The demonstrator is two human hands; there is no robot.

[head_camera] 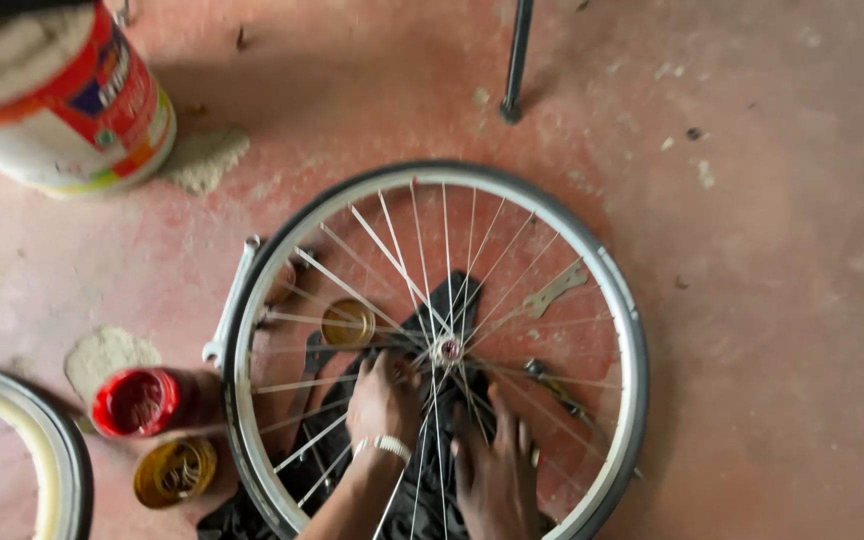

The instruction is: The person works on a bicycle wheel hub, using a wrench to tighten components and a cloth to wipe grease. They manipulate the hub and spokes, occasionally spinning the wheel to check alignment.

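soft daylight | faint shadows | slight motion blur | no glare

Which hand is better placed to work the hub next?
Left, probably. The left hand has its fingertips against the hub of the bicycle wheel. The right hand lies lower among the spokes, farther from it.

Floor [772, 330]: reddish concrete, worn, pale patches and chips. Bicycle wheel [432, 345] lies flat at centre over a black cloth [422, 480]. Flat wrench [555, 289] and small brass tin [348, 322] inside rim. Left: paint bucket [62, 100], red lid [137, 402], gold tin [174, 471], second tyre [42, 440].
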